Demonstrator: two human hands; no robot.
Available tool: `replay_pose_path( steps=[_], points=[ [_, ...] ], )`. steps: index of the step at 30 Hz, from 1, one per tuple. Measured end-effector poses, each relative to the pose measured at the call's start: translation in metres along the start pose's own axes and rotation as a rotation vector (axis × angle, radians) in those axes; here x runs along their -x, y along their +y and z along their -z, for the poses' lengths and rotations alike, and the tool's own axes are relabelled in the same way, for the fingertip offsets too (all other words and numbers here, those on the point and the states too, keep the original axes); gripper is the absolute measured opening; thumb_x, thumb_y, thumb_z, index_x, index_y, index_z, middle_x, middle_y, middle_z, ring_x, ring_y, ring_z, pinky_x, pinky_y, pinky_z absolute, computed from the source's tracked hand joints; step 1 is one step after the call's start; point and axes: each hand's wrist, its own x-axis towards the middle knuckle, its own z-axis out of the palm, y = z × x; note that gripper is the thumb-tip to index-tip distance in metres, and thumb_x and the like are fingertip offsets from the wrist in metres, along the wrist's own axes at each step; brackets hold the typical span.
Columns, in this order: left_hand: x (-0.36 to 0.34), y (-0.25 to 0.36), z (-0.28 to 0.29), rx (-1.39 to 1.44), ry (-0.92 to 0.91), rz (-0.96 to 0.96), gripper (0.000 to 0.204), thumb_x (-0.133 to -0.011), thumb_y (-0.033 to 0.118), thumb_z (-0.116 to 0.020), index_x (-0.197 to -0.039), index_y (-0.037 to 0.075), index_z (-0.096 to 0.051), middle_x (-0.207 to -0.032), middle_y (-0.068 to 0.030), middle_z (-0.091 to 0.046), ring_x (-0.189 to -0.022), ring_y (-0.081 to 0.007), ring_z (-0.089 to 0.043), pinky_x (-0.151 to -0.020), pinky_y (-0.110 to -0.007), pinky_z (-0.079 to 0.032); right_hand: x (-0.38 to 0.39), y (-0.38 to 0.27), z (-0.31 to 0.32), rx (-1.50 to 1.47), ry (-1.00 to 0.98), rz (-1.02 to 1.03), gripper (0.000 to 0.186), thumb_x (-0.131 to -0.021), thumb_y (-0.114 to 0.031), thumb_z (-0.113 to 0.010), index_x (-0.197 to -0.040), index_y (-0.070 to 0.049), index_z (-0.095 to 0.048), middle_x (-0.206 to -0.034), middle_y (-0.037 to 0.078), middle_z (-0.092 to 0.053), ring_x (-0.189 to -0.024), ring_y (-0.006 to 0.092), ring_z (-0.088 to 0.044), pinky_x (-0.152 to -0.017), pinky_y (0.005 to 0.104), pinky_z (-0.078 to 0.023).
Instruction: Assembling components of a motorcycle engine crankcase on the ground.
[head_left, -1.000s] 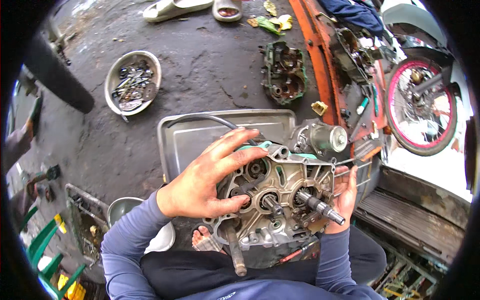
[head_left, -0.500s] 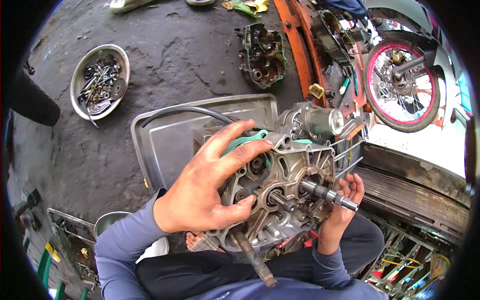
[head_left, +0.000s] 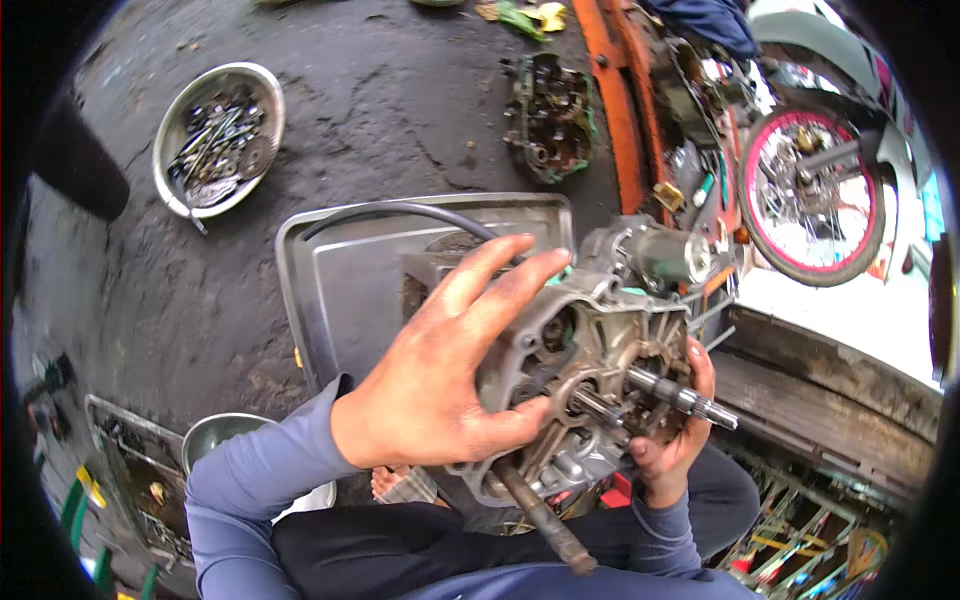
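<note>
Left fingers spread wide, right fingers curled, holding grey metal engine case.
Beyond the case: shallow grey metal tray.

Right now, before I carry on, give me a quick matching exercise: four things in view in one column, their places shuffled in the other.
Things:
1. Round metal bowl
2. Silver metal engine case
3. Spoked wheel with pink rim
4. Black curved hose

Places:
A. Between the left hand and right hand
B. Arching over the rectangular grey metal tray
C. Upper left, on dark ground
D. Far right, below a pale fender

Pairs: 1-C, 2-A, 3-D, 4-B
</note>
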Motion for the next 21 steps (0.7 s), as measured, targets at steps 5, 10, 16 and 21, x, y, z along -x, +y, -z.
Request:
replay_pose_path(
  steps=[5, 10, 16, 21],
  points=[
    [0.012, -0.011, -0.004, 0.07, 0.131, 0.052, 0.115, -0.062, 0.035, -0.091, -0.15, -0.005, -0.028, -0.147, -0.0263, -0.038, -0.138, -0.0378, -0.04, -0.115, -0.044, -0.031, 0.005, -0.02, 0.005, -0.011, -0.112, -0.218, 0.119, -0.062, -0.062, -0.087, -0.148, 0.003, -0.035, -0.146, 0.018, -0.041, -0.134, 0.0316, -0.043, -0.112, 0.0437, -0.033],
    [0.022, -0.015, -0.008, 0.155, 0.169, 0.132, 0.108, -0.063, 0.034, -0.092, -0.146, -0.007, -0.034, -0.132, -0.0251, -0.053, -0.123, -0.0354, -0.055, -0.106, -0.041, -0.043, 0.005, -0.015, 0.007, 0.012, -0.113, -0.156, 0.107, -0.066, -0.043, -0.086, -0.148, 0.004, -0.035, -0.145, 0.018, -0.042, -0.129, 0.03, -0.047, -0.111, 0.0422, -0.035],
    [0.025, -0.022, -0.012, 0.171, 0.186, 0.109, 0.099, -0.067, 0.039, -0.089, -0.139, -0.01, -0.043, -0.134, -0.0295, -0.054, -0.125, -0.0403, -0.055, -0.106, -0.041, -0.044, 0.007, -0.012, -0.001, -0.029, -0.089, -0.151, 0.101, -0.069, -0.038, -0.082, -0.147, 0.004, -0.035, -0.145, 0.019, -0.042, -0.131, 0.032, -0.047, -0.111, 0.0432, -0.036],
    [0.03, -0.017, -0.007, 0.162, 0.149, 0.076, 0.099, -0.067, 0.038, -0.089, -0.14, -0.01, -0.043, -0.138, -0.0293, -0.052, -0.131, -0.0404, -0.051, -0.111, -0.043, -0.039, 0.009, -0.005, -0.001, 0.035, -0.028, -0.075, 0.097, -0.07, -0.041, -0.082, -0.144, 0.004, -0.037, -0.144, 0.02, -0.043, -0.131, 0.0325, -0.047, -0.112, 0.0441, -0.036]
  ],
)
